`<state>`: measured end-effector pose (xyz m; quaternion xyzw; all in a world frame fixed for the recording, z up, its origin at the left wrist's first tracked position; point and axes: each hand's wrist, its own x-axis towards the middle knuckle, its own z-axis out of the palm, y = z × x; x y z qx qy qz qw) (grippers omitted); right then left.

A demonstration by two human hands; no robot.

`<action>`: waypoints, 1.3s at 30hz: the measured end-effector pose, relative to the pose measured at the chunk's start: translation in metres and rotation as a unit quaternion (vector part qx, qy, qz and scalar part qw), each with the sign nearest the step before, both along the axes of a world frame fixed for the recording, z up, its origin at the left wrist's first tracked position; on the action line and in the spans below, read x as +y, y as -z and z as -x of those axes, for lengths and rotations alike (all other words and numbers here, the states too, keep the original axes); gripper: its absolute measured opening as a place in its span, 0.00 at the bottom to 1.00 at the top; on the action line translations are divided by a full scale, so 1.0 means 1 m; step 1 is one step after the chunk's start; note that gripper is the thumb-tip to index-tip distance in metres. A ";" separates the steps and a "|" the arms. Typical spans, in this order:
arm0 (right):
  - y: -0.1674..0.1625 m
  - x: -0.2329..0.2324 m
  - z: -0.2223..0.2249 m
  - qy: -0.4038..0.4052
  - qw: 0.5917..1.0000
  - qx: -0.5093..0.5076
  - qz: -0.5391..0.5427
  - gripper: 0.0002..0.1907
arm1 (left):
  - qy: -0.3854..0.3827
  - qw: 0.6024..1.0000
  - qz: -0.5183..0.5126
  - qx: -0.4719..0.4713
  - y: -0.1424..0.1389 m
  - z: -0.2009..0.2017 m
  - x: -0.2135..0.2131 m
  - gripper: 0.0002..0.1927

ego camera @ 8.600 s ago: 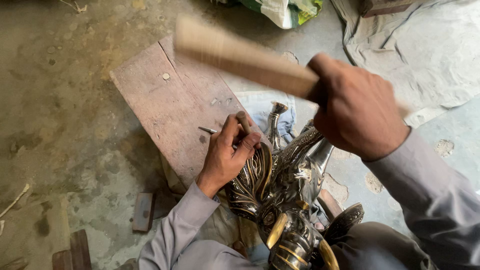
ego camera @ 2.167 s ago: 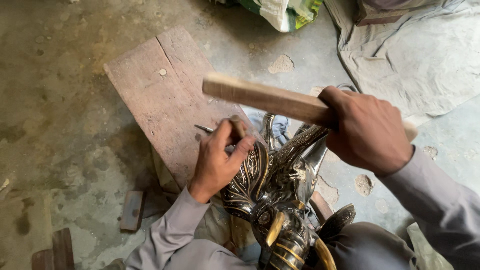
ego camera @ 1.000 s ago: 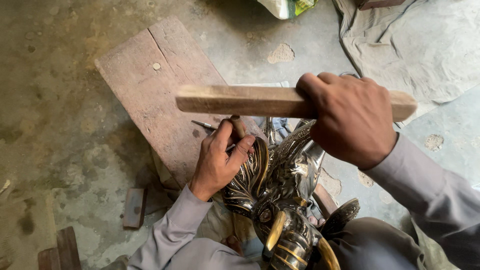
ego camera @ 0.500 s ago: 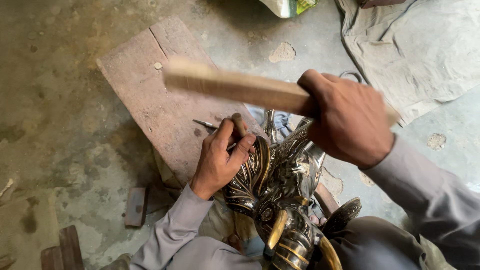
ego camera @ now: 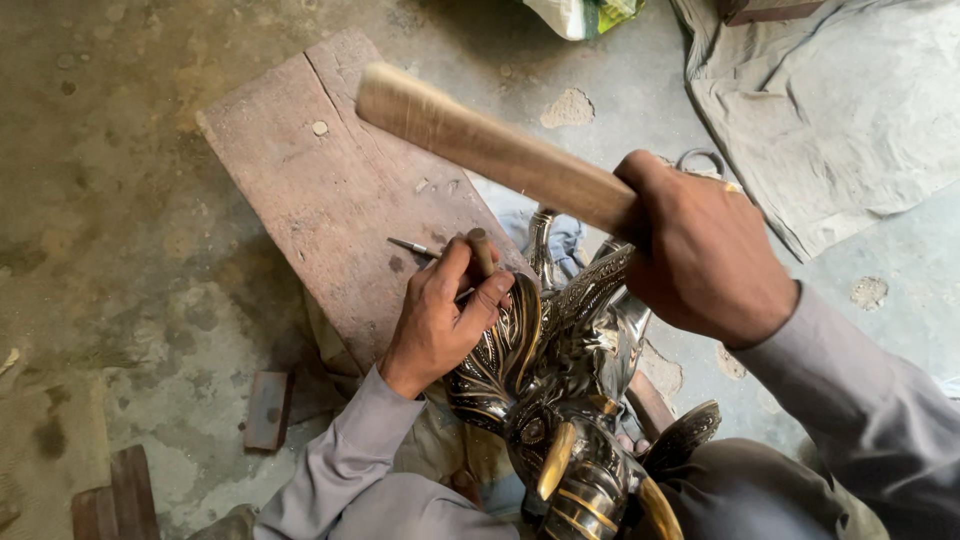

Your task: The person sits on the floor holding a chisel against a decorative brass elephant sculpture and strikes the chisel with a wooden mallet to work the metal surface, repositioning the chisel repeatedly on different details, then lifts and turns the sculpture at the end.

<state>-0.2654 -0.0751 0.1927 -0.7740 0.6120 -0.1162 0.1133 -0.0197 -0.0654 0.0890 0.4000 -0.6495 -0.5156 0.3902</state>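
A dark ornate metal figure (ego camera: 560,400) with brass-coloured bands rests against my lap. My left hand (ego camera: 440,312) grips a small metal chisel (ego camera: 481,252) whose tip is set on the figure's ribbed upper part. My right hand (ego camera: 705,255) is shut on a thick wooden stick (ego camera: 490,150), raised above the chisel and slanting up to the left. Both arms wear grey sleeves.
A reddish wooden board (ego camera: 320,190) lies on the concrete floor beyond the figure, with a thin metal punch (ego camera: 412,246) on it. A grey cloth (ego camera: 850,100) is spread at the upper right. Small wood blocks (ego camera: 268,410) lie at the lower left.
The wooden stick has kept swinging up and down over the chisel; it now points higher to the left than half a second ago. My left hand has stayed on the chisel.
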 end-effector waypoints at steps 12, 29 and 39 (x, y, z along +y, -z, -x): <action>0.000 0.016 -0.001 0.013 0.998 -0.016 0.066 0.12 | 0.023 0.998 0.063 -0.002 0.002 -0.002 0.001 0.11; -0.015 0.044 -0.004 0.078 0.992 -0.003 0.095 0.19 | -0.057 0.998 0.002 0.019 0.001 -0.002 0.022 0.10; -0.023 0.025 -0.027 0.016 0.984 0.019 0.175 0.19 | -0.098 0.993 0.042 0.051 0.015 0.006 0.031 0.11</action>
